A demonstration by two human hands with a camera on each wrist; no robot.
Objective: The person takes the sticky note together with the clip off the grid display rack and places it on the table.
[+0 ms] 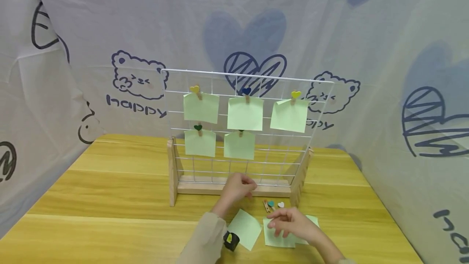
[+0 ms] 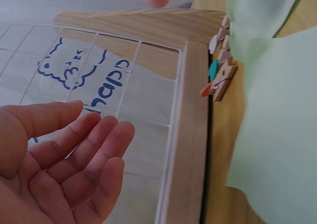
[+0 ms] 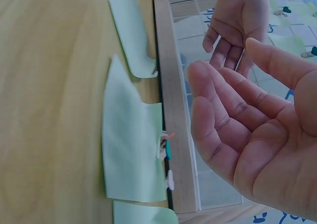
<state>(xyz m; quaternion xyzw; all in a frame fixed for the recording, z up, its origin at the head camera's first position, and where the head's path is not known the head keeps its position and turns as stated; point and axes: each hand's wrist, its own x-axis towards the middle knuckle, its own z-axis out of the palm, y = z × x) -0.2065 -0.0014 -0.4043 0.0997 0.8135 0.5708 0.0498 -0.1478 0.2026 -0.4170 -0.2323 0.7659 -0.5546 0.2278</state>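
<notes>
My left hand [image 1: 238, 186] is raised in front of the lower part of a white wire grid [image 1: 272, 162], its fingers loosely bent and holding nothing. My right hand [image 1: 291, 223] hovers over pale green sticky notes [image 1: 272, 237], also with nothing in its loosely curled fingers. Small wooden clothespins [image 2: 225, 80] with orange, teal and white heart tops lie beside the grid's wooden base. Clipped on the grid are three green notes [image 1: 245, 113] in the upper row and two notes [image 1: 200, 143] below, held by heart clothespins [image 1: 296, 95].
Wooden side supports [image 1: 172, 174] hold the grid up on a wood-grain table [image 1: 110, 199]. Another loose green note [image 1: 246, 229] lies by the left sleeve, next to a black band with a yellow mark [image 1: 231, 239]. A printed cloth [image 1: 190, 23] hangs behind and at both sides.
</notes>
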